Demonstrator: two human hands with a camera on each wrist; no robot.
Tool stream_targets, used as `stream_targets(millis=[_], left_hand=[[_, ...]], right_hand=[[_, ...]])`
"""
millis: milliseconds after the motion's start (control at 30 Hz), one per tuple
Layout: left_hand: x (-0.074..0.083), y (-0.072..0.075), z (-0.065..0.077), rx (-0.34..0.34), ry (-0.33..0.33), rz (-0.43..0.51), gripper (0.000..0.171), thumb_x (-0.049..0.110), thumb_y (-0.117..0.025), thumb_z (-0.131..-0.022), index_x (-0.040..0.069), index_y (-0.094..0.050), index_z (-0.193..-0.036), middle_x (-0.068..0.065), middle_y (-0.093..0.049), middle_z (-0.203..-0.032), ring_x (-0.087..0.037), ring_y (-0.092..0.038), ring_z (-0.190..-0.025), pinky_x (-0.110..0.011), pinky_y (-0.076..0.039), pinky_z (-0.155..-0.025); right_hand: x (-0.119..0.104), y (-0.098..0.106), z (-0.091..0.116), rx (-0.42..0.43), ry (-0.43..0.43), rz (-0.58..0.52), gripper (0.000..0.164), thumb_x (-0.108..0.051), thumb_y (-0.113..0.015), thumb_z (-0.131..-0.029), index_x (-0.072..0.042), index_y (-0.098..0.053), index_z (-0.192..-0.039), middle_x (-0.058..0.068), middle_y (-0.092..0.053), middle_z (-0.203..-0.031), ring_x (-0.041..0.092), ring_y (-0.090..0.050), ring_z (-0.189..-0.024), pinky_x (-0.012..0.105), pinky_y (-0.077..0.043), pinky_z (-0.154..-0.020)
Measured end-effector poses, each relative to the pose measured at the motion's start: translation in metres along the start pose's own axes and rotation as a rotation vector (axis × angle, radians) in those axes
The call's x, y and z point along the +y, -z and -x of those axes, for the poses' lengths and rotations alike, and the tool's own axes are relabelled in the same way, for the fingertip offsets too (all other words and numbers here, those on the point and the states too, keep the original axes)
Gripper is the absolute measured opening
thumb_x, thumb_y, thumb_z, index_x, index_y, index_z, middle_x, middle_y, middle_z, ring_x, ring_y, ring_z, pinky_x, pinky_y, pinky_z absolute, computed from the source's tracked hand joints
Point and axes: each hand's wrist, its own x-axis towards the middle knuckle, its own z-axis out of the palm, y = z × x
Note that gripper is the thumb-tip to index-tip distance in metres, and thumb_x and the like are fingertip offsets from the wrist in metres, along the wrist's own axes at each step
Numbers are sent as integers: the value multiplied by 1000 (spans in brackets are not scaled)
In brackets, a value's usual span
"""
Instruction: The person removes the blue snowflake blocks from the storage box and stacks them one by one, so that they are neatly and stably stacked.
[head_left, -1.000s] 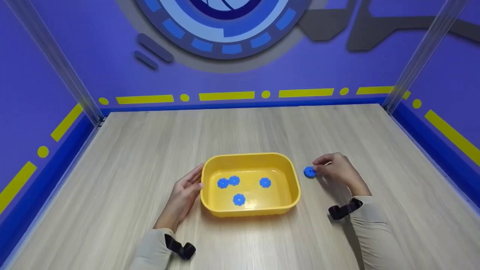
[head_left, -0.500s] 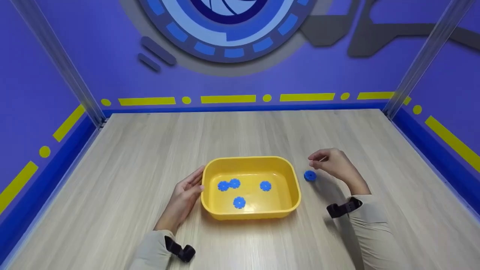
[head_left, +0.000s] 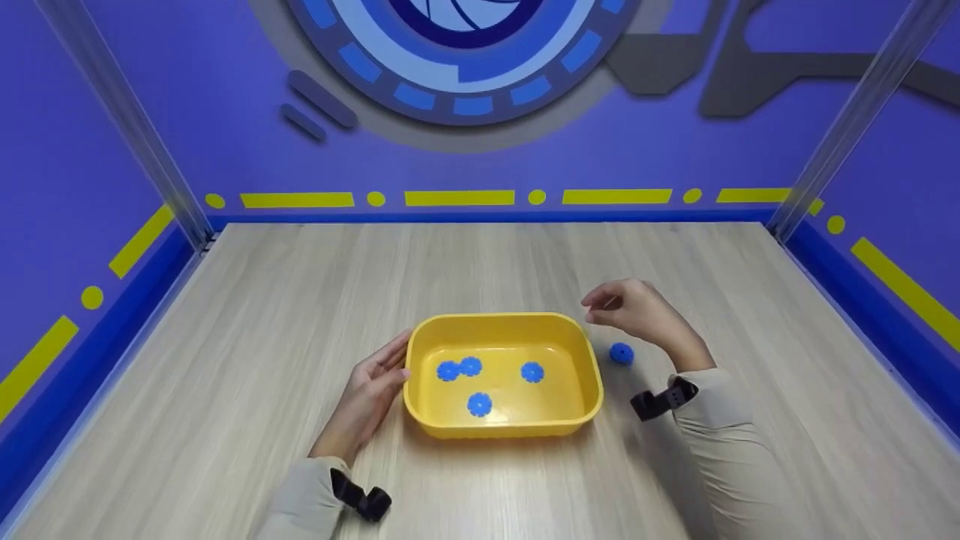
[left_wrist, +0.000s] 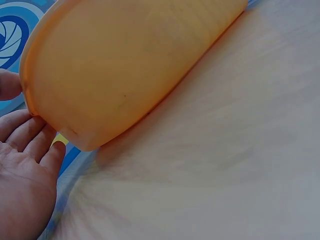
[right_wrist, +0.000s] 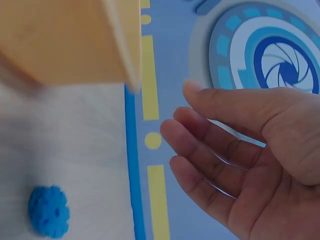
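Head view, catalogued left to right as I watch from my station.

Item: left hand (head_left: 367, 397), centre-left of the frame, below a black wrist strap. Thumb at the rim, fingers along the outer side; it lightly holds the left end of the bin. The left wrist view agrees.

Item: yellow bin (head_left: 502, 433), one, low centre of the frame, flat on the wood-grain table (head_left: 315, 300).

Item: blue discs, four, notched, flat on the bin floor. Two at the left touch edge to edge, the first disc (head_left: 448, 370) and the second disc (head_left: 471, 366); the third disc (head_left: 480, 405) sits lower, near the front; the fourth disc (head_left: 532, 372) stands apart towards the right.

Item: loose blue piece (head_left: 621, 353), right of centre, on the table just beside the bin's right end, not touching it. In the right wrist view it looks thicker than one disc; I cannot tell whether it is several stacked.

Item: right hand (head_left: 637, 311), just above the loose piece in the frame. Thumb and fingers bent with a modest gap; I see nothing held.

Handling note, my judgement: keep the left hold light, so the bin neither slides nor tips. For picking up the loose piece, I would pinch its notched edge from opposite sides, fingertips level, knuckles away from the bin wall; pressing down on top could scatter it, should it be a stack.
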Motion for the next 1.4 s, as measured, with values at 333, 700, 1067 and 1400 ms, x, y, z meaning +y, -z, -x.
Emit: stream_targets(millis=[333, 700, 1067, 1400], left_hand=[[0, 0, 0, 2, -3, -1, 62, -7, -52, -89, -3, -30, -148, -17, -29, -156, -27, -27, -145, -26, -40, -109], [-2, 0, -1, 0, -9, 30, 63, -8, -50, -90, -6, -27, -148, -19, -27, -156, -28, -27, -145, -26, -39, -110], [-1, 0, 0, 5, -19, 29, 62, -9, -50, -89, -7, -28, -147, -20, -28, -156, -28, -26, -145, -25, -39, -110], [0, -1, 0, 3, -13, 36, 64, -8, -52, -88, -6, -28, -147, -20, -27, -156, -29, -26, -145, -23, -40, -108]], right_hand=[[-35, -13, -17, -94, 28, 28, 19, -11, -69, -87, -7, -72, -106, 10, -71, -99, 22, -66, -88, 38, -59, -83], [-56, -42, -33, -227, 140, 47, 22, -11, -73, -84, -3, -73, -104, 8, -73, -97, 22, -68, -89, 34, -59, -83], [-69, -76, -46, -346, 189, 62, 25, -7, -72, -83, -2, -71, -108, 9, -73, -99, 14, -66, -84, 29, -58, -82], [-78, -98, -55, -470, 144, 25, 32, -7, -73, -83, -7, -70, -114, 7, -71, -110, 19, -67, -97, 32, -57, -88]])
